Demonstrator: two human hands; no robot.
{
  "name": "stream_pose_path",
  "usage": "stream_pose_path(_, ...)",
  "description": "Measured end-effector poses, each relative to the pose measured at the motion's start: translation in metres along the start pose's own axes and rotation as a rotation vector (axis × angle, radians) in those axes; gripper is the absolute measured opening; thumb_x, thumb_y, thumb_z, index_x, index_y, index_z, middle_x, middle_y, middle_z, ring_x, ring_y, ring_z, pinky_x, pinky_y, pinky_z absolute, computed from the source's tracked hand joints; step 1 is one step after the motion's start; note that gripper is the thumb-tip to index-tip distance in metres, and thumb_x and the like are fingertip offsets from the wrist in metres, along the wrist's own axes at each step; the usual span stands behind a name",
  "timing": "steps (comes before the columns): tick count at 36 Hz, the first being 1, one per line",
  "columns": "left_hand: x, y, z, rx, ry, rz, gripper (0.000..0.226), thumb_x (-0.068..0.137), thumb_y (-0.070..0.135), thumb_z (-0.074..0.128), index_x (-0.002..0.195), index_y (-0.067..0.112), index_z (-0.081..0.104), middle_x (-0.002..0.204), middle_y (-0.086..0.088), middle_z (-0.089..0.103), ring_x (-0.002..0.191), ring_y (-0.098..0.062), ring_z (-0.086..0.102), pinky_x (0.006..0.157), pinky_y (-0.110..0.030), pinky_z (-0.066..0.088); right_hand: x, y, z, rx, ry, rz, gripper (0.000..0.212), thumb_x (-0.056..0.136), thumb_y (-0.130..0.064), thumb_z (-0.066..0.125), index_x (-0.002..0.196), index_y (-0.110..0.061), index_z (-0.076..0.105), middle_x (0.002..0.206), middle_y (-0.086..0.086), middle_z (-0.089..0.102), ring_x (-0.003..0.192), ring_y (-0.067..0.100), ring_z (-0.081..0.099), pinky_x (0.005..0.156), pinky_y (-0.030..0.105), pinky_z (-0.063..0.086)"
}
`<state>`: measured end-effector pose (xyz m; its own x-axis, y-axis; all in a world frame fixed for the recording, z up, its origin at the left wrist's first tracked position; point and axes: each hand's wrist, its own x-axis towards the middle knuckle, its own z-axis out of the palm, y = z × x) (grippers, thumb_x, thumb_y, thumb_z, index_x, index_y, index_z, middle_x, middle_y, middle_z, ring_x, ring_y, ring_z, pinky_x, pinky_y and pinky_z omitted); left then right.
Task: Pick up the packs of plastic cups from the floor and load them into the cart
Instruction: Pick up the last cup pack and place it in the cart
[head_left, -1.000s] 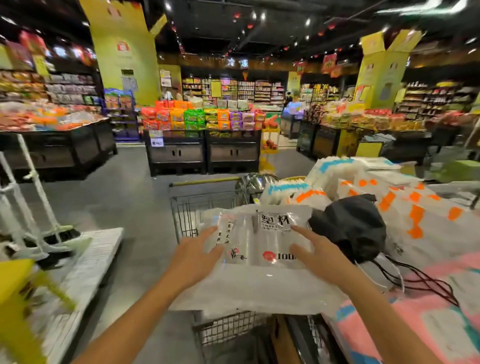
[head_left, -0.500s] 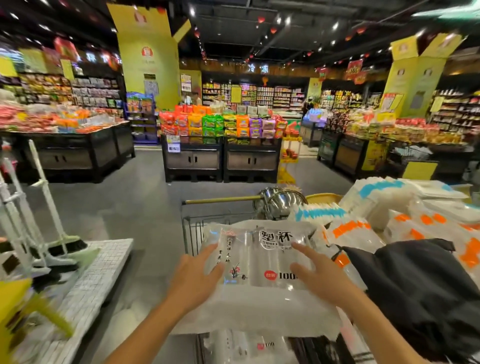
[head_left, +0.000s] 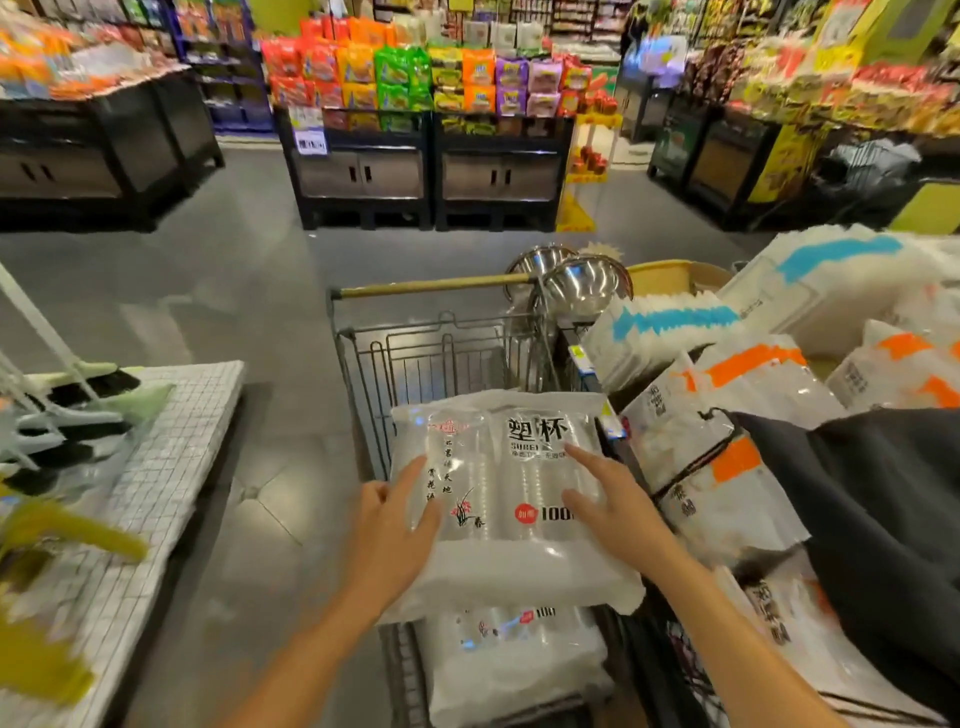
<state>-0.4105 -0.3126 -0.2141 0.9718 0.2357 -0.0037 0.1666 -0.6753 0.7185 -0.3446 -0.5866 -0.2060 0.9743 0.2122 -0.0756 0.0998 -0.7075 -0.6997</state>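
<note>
While held: pack (head_left: 501, 488) over cart (head_left: 441, 358), above another pack (head_left: 511, 660).
Left hand (head_left: 397, 525): open, flat on pack.
Right hand (head_left: 613, 506): open, flat, steadying.
Risk: slick film may slide off.

Supermarket, snack displays (head_left: 415, 78), wire cart (head_left: 441, 338)
</note>
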Motion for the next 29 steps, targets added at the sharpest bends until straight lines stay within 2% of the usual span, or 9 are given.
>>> stream_pose_path(2, 0.002, -0.013, 0.023, 0.013, -0.013, -0.043, 0.055, 0.094, 0.051, 0.049, 0.146, 0.047, 0.031, 0.116, 0.003, 0.036, 0.095, -0.006, 0.042, 0.082, -0.019, 0.031, 0.01, 0.021, 0.014, 0.02, -0.039, 0.026, 0.059, 0.094, -0.035, 0.062, 0.148, -0.041, 0.037, 0.142, -0.008, 0.045, 0.133, 0.003, 0.036, 0.107, 0.021, 0.026)
stream_pose_path(5, 0.004, -0.032, 0.057, 0.004, -0.044, -0.129, 0.056, 0.093, 0.056, 0.046, 0.145, 0.053, 0.026, 0.121, 0.002, 0.034, 0.109, -0.014, 0.045, 0.089, -0.026, 0.034, 0.022, 0.052, 0.034, 0.04, -0.084, 0.049, 0.059, 0.094, -0.032, 0.062, 0.147, -0.043, 0.037, 0.142, -0.011, 0.043, 0.132, 0.0, 0.033, 0.115, 0.031, 0.03)
stream_pose_path(8, 0.003, -0.053, 0.091, 0.014, -0.07, -0.192, 0.059, 0.089, 0.067, 0.039, 0.144, 0.057, 0.021, 0.132, 0.001, 0.03, 0.124, -0.019, 0.038, 0.102, -0.036, 0.037, 0.031, 0.086, 0.056, 0.048, -0.133, 0.07, 0.06, 0.095, -0.034, 0.06, 0.146, -0.048, 0.033, 0.151, -0.007, 0.038, 0.145, 0.01, 0.025, 0.118, 0.042, 0.028)
stream_pose_path(10, 0.001, -0.063, 0.11, 0.006, -0.086, -0.225, 0.059, 0.088, 0.068, 0.037, 0.144, 0.059, 0.018, 0.136, 0.001, 0.029, 0.127, -0.021, 0.038, 0.108, -0.041, 0.037, 0.035, 0.107, 0.072, 0.058, -0.148, 0.08, 0.06, 0.095, -0.035, 0.058, 0.146, -0.051, 0.03, 0.155, -0.005, 0.033, 0.148, 0.013, 0.02, 0.119, 0.042, 0.027)
stream_pose_path(14, -0.005, -0.082, 0.139, 0.036, -0.123, -0.293, 0.06, 0.088, 0.073, 0.033, 0.143, 0.061, 0.014, 0.134, 0.006, 0.028, 0.123, -0.02, 0.045, 0.103, -0.047, 0.044, 0.035, 0.137, 0.099, 0.059, -0.206, 0.125, 0.061, 0.097, -0.034, 0.056, 0.146, -0.054, 0.026, 0.158, -0.002, 0.027, 0.148, 0.014, 0.019, 0.118, 0.036, 0.026)
stream_pose_path(18, -0.014, -0.096, 0.16, 0.07, -0.141, -0.328, 0.061, 0.09, 0.07, 0.033, 0.146, 0.053, 0.019, 0.134, 0.006, 0.028, 0.125, -0.017, 0.041, 0.105, -0.044, 0.041, 0.027, 0.157, 0.118, 0.078, -0.241, 0.17, 0.062, 0.099, -0.031, 0.054, 0.147, -0.055, 0.023, 0.163, -0.004, 0.014, 0.149, 0.006, 0.004, 0.114, 0.027, 0.018)
stream_pose_path(20, -0.019, -0.101, 0.171, 0.067, -0.158, -0.357, 0.063, 0.088, 0.071, 0.031, 0.146, 0.051, 0.021, 0.135, 0.005, 0.028, 0.126, -0.017, 0.04, 0.105, -0.043, 0.041, 0.023, 0.165, 0.124, 0.07, -0.265, 0.184, 0.062, 0.099, -0.032, 0.053, 0.146, -0.058, 0.021, 0.164, -0.006, 0.009, 0.146, 0.002, 0.004, 0.115, 0.031, 0.02)
stream_pose_path(23, -0.027, -0.109, 0.185, 0.079, -0.178, -0.379, 0.063, 0.087, 0.069, 0.028, 0.147, 0.05, 0.022, 0.138, 0.0, 0.03, 0.128, -0.022, 0.039, 0.104, -0.045, 0.042, 0.021, 0.171, 0.127, 0.076, -0.288, 0.219, 0.061, 0.099, -0.033, 0.052, 0.145, -0.059, 0.022, 0.164, -0.006, 0.004, 0.15, 0.016, 0.011, 0.118, 0.044, 0.027)
stream_pose_path(29, -0.023, -0.112, 0.191, 0.094, -0.172, -0.393, 0.059, 0.091, 0.063, 0.029, 0.148, 0.047, 0.022, 0.137, -0.002, 0.031, 0.124, -0.024, 0.043, 0.099, -0.046, 0.045, 0.03, 0.169, 0.129, 0.079, -0.294, 0.247, 0.063, 0.099, -0.03, 0.053, 0.143, -0.063, 0.021, 0.164, -0.005, 0.001, 0.151, 0.024, 0.012, 0.116, 0.05, 0.031)
